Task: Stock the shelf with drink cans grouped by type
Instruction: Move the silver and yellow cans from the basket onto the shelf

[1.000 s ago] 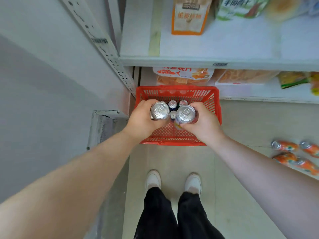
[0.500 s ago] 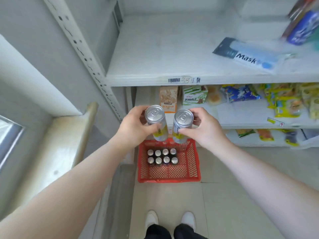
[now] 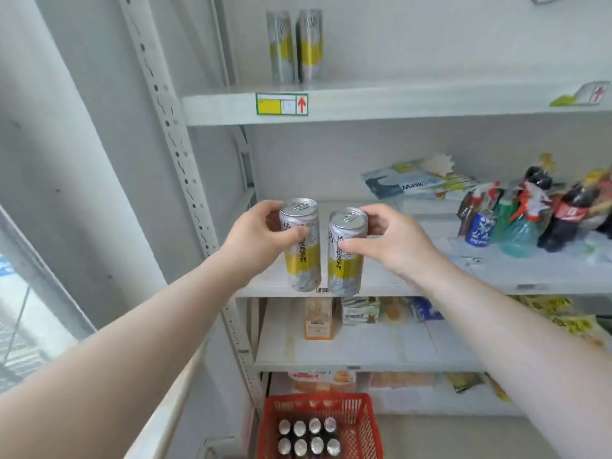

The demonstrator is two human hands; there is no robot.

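From the head camera, the left hand [image 3: 258,240] was curled around the left can [image 3: 303,260], thumb across its label, and the right hand [image 3: 397,243] gripped the right can [image 3: 346,270] the same way. Both silver-and-yellow cans were upright, just beside each other, held in the air in front of the middle shelf [image 3: 496,273]. Two matching cans [image 3: 294,48] stood together on the top shelf [image 3: 430,101]. A mask packet [image 3: 407,183] and bottles [image 3: 563,213] sat on the middle shelf. Below, a red basket [image 3: 371,425] on the floor held dark cans [image 3: 315,425].
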